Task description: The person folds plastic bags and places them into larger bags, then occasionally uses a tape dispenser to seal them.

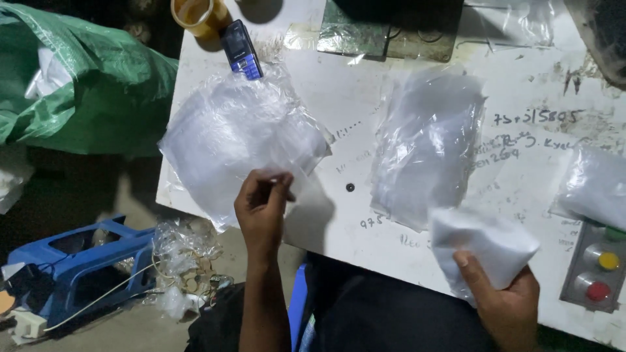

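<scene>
The left hand [262,207] was seen pinching the lower edge of a clear plastic bag [238,137] between thumb and fingertips, the bag lying on the near left part of the white counter [355,104] and overhanging its edge slightly. The right hand [507,301] was closed around a folded white piece [479,244], thumb on top, held just off the counter's front edge. It was judged that the bag's mouth would be best opened by rubbing the two film layers apart at the pinched edge, with the white piece kept folded flat and squared so that it could slide in without snagging. Counted: one bag in the left hand; one stack of clear bags [427,146] at counter centre, number of sheets not discernible; one filled packet [596,186] at the right edge; one phone [242,49]; one tape roll [199,14]; one control box [596,274] with three round buttons, the topmost only partly seen. A green sack [85,85] and a blue stool [85,257] were noted on the floor to the left.
</scene>
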